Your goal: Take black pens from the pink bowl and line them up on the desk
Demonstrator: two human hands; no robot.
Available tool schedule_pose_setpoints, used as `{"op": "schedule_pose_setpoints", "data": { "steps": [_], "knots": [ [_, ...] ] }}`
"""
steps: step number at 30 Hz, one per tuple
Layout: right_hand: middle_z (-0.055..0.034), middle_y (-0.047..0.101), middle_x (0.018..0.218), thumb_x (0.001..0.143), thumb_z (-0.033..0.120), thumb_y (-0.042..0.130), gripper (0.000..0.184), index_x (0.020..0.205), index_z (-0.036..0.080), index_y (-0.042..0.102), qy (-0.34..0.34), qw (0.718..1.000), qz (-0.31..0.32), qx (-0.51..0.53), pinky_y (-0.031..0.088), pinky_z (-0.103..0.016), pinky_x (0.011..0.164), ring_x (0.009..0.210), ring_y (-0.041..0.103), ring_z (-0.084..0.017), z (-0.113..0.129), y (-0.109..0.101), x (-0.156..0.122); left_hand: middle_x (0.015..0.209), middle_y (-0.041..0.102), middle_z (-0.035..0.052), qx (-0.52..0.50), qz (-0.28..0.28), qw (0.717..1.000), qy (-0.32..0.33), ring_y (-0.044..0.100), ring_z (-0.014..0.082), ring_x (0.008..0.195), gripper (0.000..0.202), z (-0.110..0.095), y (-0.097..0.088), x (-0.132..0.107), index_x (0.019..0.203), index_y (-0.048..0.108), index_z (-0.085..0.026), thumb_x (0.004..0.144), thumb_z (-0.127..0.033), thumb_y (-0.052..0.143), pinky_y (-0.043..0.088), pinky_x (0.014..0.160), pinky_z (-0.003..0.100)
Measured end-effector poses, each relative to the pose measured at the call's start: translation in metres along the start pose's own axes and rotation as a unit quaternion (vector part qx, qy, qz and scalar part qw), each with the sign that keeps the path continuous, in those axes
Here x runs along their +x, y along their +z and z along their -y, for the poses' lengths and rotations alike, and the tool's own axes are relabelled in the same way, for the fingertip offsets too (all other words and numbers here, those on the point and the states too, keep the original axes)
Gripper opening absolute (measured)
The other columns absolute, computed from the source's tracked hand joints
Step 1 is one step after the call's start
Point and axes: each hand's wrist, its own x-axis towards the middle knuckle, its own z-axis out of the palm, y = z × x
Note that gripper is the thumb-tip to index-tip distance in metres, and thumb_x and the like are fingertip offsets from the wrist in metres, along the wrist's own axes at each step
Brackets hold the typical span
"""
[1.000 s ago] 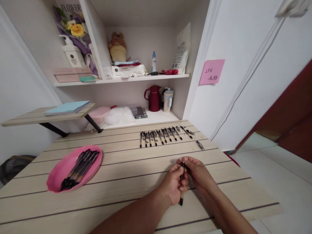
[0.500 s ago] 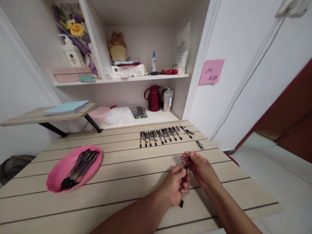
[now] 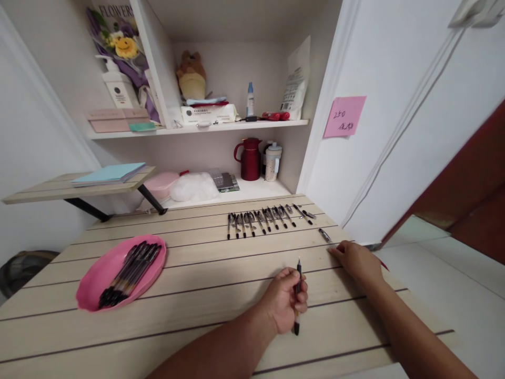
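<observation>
Head view: a pen (image 3: 299, 271) is held, tip forward, by the left hand (image 3: 281, 302). A cap (image 3: 324, 235) is seen just past the right hand (image 3: 359, 260); anything in its bunched fingers cannot be seen.

A slim pen (image 3: 299, 272) is resting in the left hand (image 3: 283, 301), its front part rising clear of the fingers. Its narrow pale tip is showing bare and pointing toward the far side of the tabletop (image 3: 205, 295), just ahead of a black front section. The fingers are hiding the middle of the barrel; beyond them a short paler stretch and a blunt black end are pointing nearward. A dark cap (image 3: 325, 235) with a silvery glint is lying slantwise on the tabletop, just beside the right hand (image 3: 357, 261).
</observation>
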Motion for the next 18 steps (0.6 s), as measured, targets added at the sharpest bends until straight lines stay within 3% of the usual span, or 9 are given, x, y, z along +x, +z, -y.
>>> {"op": "schedule_pose_setpoints", "data": {
  "steps": [7,18],
  "knots": [
    [-0.0078,0.066,0.077,0.072,0.056,0.045,0.039,0.074,0.022,0.063,0.017,0.999,0.003,0.036,0.036,-0.029,0.054,0.074,0.060,-0.025,-0.005,0.003,0.003,0.062,0.049,-0.0030,-0.005,-0.026,1.000,-0.001,0.040,0.0040,0.045,0.019,0.001,0.002,-0.001,0.078,0.049,-0.017,0.070,-0.027,0.062,0.020,0.044,0.018],
    [-0.0071,0.067,0.081,0.074,0.047,0.046,0.031,0.080,0.021,0.062,0.014,0.999,0.000,0.035,0.037,-0.029,0.057,0.075,0.061,-0.024,-0.011,0.011,0.005,0.062,0.052,-0.0019,-0.012,-0.012,1.000,0.010,0.044,0.0052,0.047,0.019,0.002,0.001,-0.002,0.083,0.053,-0.016,0.069,-0.025,0.063,0.028,0.048,0.019]
  ]
}}
